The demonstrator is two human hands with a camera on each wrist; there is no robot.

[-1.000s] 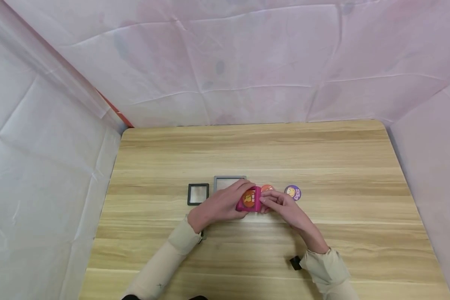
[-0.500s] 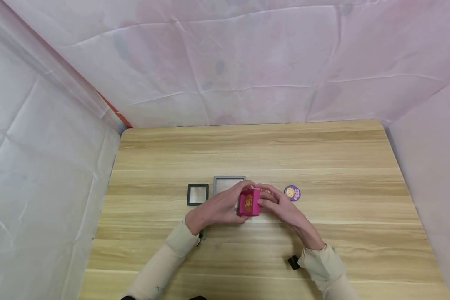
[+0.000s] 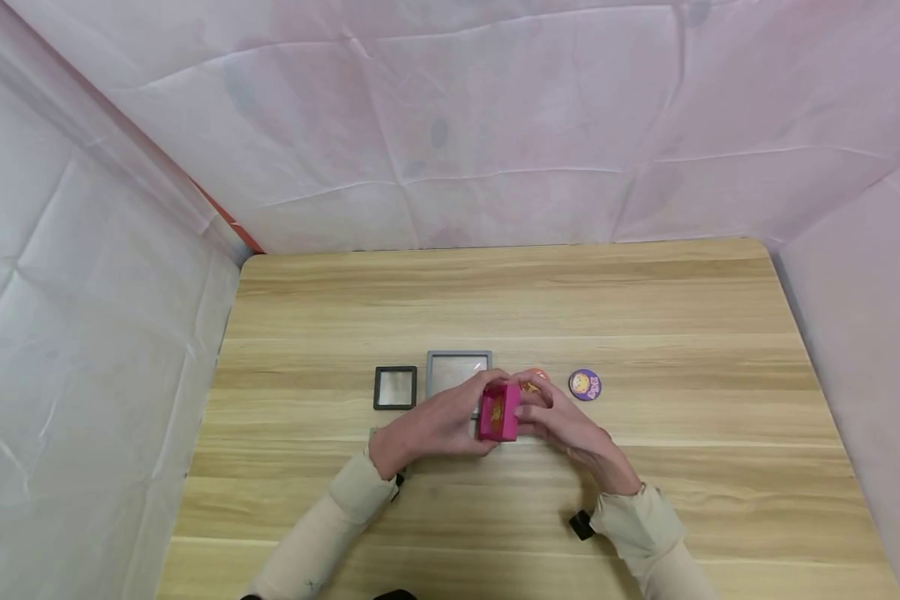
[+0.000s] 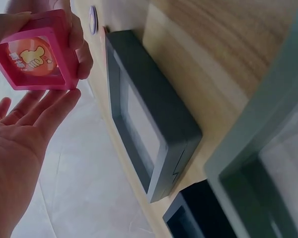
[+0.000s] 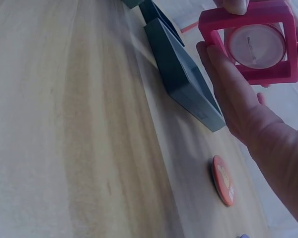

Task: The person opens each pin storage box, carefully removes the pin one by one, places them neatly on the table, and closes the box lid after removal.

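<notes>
A pink square display frame (image 3: pixel 509 412) is held up between both hands, tilted on its edge. Inside its window sits a round orange pin badge (image 4: pixel 33 57) with a yellow cartoon figure; the badge's pin back (image 5: pixel 257 45) shows in the right wrist view. My left hand (image 3: pixel 444 419) grips the frame from the left, its fingers along one edge and thumb on the opposite one. From the right, my right hand (image 3: pixel 566 423) holds the frame's other side between thumb and fingers.
A grey display frame (image 3: pixel 457 353) lies behind my left hand, with a smaller black frame (image 3: pixel 395 407) to its left. Another grey-green frame (image 4: pixel 248 129) is near my left wrist. An orange badge (image 3: pixel 536 377) and a purple badge (image 3: pixel 585 384) lie on the wooden table (image 3: pixel 495 300).
The pink frame has turned from lying face up to tilted on edge, and moved slightly toward the person. The right hand has shifted from its near edge to grip its right side.
</notes>
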